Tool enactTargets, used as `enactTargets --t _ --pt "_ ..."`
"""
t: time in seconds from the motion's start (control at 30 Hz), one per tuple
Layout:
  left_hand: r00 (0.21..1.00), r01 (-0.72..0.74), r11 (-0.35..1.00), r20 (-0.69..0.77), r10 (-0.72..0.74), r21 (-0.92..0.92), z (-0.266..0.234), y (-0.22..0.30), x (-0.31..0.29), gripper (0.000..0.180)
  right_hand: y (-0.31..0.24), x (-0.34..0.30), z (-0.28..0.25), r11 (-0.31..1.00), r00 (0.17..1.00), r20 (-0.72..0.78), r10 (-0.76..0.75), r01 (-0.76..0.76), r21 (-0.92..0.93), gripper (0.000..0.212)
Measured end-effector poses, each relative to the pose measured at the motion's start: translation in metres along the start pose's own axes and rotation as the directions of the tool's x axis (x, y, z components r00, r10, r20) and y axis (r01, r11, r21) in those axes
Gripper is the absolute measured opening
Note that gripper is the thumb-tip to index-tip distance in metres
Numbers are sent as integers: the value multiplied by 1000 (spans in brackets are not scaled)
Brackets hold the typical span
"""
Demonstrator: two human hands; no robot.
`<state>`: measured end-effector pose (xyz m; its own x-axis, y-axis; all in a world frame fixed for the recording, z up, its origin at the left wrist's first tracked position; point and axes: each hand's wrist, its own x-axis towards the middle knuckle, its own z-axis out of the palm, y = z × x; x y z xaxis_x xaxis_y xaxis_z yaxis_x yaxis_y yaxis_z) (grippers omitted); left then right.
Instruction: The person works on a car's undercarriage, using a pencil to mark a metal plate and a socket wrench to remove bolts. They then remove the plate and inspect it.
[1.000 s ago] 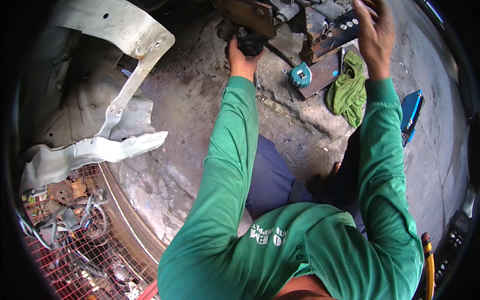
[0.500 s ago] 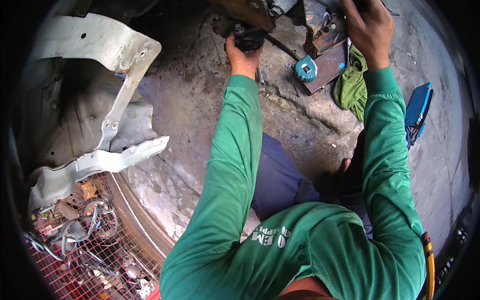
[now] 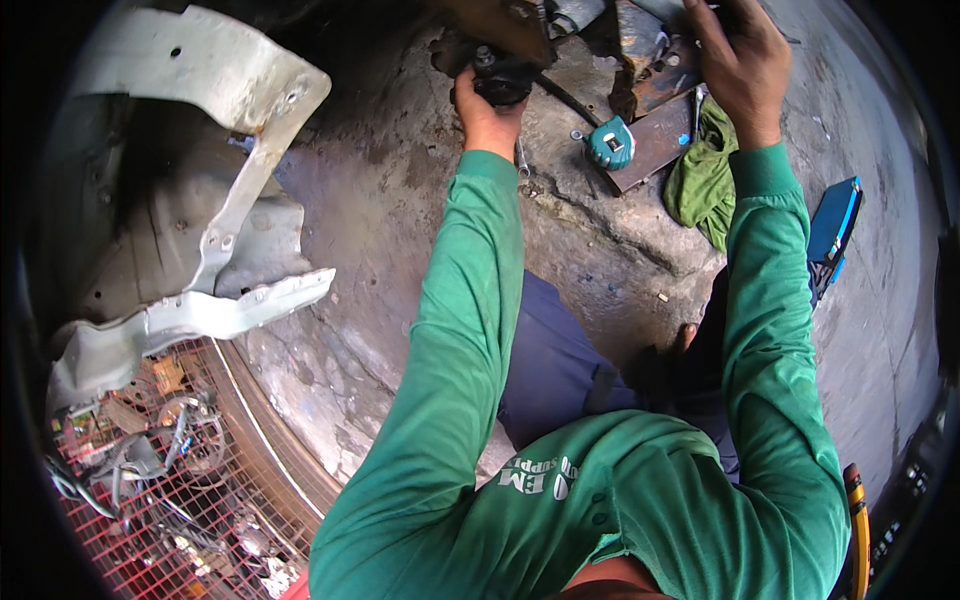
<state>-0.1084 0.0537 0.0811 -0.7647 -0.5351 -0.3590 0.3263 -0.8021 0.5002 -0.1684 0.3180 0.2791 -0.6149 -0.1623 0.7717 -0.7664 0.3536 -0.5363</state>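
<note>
My left hand [image 3: 488, 125] is closed around a black round part [image 3: 503, 88] with a bolt [image 3: 485, 56] standing up from it. That part sits against the underside of a rusty brown metal piece [image 3: 505, 28], and the fingertips are hidden behind it. At the upper edge, my right hand [image 3: 748, 85] has its thumb stretched forward and its fingers curled. The frame cuts off what it grips. Close to it lie a grey metal piece [image 3: 640, 40], a rusty flat plate [image 3: 655, 150], a wrench [image 3: 697, 112] and a green cloth [image 3: 705, 185].
A teal tape measure [image 3: 610, 143] rests on the plate's left end. Another wrench [image 3: 522, 158] lies by my left wrist. A blue case [image 3: 836, 220] is on the floor at right. Bent silver metal panels [image 3: 230, 75] jut in at left, above a red wire grid [image 3: 150, 510] over assorted parts.
The view has shifted slightly, so the floor items sit a little lower. Both hands keep nearly the same places and grips.
</note>
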Motion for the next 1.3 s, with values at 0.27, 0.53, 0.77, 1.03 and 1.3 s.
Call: enactTargets --t 0.27,0.53,0.77,1.03,1.3 --pt "998 -60 998 -29 59 -27 16 -11 -4 51 31 -1 -3 991 999 16 -30 32 -132 26" --pt "996 -69 995 -61 65 -69 2 -12 8 51 35 -1 5 989 996 10 -84 84 -125 25" --pt "993 -75 995 -92 70 -58 0 -9 8 52 29 -4 6 993 998 11 -69 70 -95 24" --pt "998 -62 994 -20 61 -88 1 -11 5 47 41 -5 3 991 997 -8 -80 79 -111 28" --pt "998 -45 997 -35 47 59 13 2 -3 51 18 1 7 992 990 -76 -120 123 30 12"
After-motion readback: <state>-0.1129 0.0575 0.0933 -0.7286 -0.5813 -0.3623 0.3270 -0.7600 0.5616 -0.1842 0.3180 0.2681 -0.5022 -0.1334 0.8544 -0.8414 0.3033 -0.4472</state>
